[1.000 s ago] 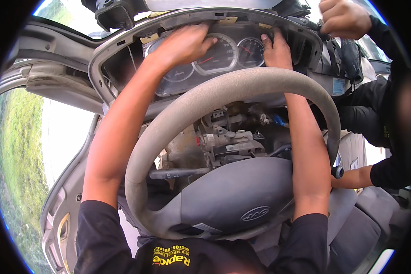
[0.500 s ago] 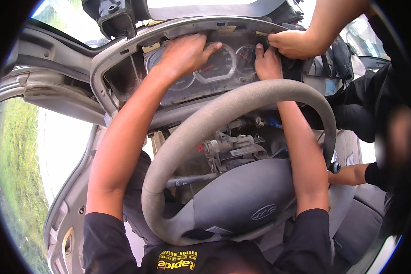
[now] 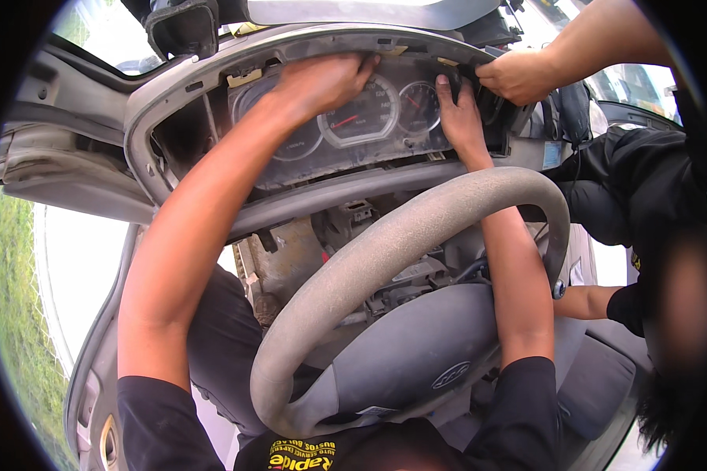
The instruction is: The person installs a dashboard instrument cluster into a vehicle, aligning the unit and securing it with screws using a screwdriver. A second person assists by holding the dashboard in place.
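My left hand (image 3: 326,82) has its fingers bent over the top of the grey instrument cluster (image 3: 353,136), partly hiding the large dial; their tips are hard to see. My right hand (image 3: 459,111) grips the cluster's right side, thumb raised beside the small dial. The cluster sits within a bare grey dashboard frame (image 3: 141,149), which has clips along its upper edge. A co-worker's hand (image 3: 518,74) is at the frame's upper right, fingers curled just beside my right hand. Both my forearms reach past the steering wheel (image 3: 401,235), the right one beneath its rim.
Exposed steering column parts (image 3: 393,275) show through the wheel. A co-worker in black clothing (image 3: 628,180) leans in from the right, another forearm (image 3: 581,302) low beside the wheel. The door panel (image 3: 94,408) is at left, a grey seat (image 3: 597,392) at lower right.
The co-worker's upper hand has come down to the frame beside my right hand. The whole view has shifted, with the wheel now lower in it; my hands remain on the cluster.
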The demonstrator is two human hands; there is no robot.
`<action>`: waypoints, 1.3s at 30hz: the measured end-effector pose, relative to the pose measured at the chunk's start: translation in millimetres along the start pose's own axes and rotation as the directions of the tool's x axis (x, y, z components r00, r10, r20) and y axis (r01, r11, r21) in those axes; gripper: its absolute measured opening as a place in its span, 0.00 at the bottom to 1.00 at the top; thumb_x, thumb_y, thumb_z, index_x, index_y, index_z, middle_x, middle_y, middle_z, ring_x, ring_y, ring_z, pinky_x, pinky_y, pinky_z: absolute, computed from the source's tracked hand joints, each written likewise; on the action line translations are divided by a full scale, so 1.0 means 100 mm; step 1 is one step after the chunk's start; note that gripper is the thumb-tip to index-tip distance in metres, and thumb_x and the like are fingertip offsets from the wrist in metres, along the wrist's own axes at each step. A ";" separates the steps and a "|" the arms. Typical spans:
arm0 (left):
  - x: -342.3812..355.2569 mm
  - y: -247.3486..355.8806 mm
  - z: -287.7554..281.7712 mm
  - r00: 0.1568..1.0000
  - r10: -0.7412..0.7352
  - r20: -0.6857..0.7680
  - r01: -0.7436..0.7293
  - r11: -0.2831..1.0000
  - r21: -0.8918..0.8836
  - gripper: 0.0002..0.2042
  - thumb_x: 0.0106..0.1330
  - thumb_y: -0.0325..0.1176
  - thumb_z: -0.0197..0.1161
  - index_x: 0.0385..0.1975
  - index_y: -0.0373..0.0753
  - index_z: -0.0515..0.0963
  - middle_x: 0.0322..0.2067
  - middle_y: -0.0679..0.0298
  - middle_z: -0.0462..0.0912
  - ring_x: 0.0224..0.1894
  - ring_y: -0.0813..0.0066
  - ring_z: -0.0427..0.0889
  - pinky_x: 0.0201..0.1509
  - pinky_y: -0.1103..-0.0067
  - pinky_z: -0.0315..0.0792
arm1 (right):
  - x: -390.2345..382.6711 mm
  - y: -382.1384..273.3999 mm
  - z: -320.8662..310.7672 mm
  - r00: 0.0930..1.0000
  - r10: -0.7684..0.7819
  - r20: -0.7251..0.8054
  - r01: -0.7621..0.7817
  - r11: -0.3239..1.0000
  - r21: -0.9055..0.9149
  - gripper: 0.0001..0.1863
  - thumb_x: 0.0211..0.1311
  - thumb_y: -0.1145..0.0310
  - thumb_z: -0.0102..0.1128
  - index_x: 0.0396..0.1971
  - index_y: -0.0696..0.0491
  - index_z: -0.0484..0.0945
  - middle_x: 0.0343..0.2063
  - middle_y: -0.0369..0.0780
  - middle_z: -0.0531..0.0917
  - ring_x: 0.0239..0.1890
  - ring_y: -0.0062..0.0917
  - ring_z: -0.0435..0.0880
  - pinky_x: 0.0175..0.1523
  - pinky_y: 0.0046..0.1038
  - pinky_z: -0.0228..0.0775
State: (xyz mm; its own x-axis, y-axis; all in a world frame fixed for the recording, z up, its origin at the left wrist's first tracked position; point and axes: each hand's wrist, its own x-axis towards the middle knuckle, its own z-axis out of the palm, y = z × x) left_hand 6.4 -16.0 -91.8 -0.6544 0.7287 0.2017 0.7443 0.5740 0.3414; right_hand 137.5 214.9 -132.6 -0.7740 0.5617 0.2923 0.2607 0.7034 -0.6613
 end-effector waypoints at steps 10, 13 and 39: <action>0.10 0.09 0.05 0.989 -0.016 -0.144 0.002 0.995 -0.097 0.30 0.77 0.63 0.49 0.51 0.43 0.87 0.43 0.52 0.90 0.49 0.46 0.87 0.57 0.58 0.79 | 0.14 -0.06 0.01 0.986 -0.146 -0.074 0.158 0.967 0.198 0.35 0.79 0.41 0.49 0.66 0.58 0.71 0.57 0.58 0.81 0.63 0.53 0.78 0.67 0.44 0.66; 0.17 0.10 0.22 0.925 0.046 -0.378 -0.075 0.995 -0.062 0.26 0.77 0.62 0.51 0.50 0.48 0.88 0.45 0.57 0.91 0.49 0.51 0.88 0.55 0.60 0.80 | 0.23 -0.04 0.05 0.987 -0.139 -0.080 0.158 0.927 0.340 0.29 0.82 0.46 0.51 0.64 0.56 0.74 0.55 0.47 0.82 0.59 0.36 0.78 0.68 0.35 0.63; 0.01 0.30 0.14 0.967 -0.068 -0.247 0.094 0.991 0.097 0.24 0.77 0.53 0.51 0.37 0.39 0.87 0.32 0.51 0.89 0.34 0.47 0.88 0.44 0.56 0.80 | 0.31 -0.08 0.09 1.000 0.006 -0.022 0.005 0.888 0.460 0.38 0.68 0.43 0.69 0.65 0.58 0.77 0.59 0.44 0.83 0.64 0.29 0.76 0.69 0.30 0.62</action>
State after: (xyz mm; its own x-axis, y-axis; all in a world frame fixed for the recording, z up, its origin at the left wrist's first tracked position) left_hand 30.4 7.3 -93.9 -0.7161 0.5730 0.3986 0.6886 0.6736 0.2687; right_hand 106.0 222.7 -124.6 -0.7598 0.5752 0.3032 -0.0375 0.4268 -0.9036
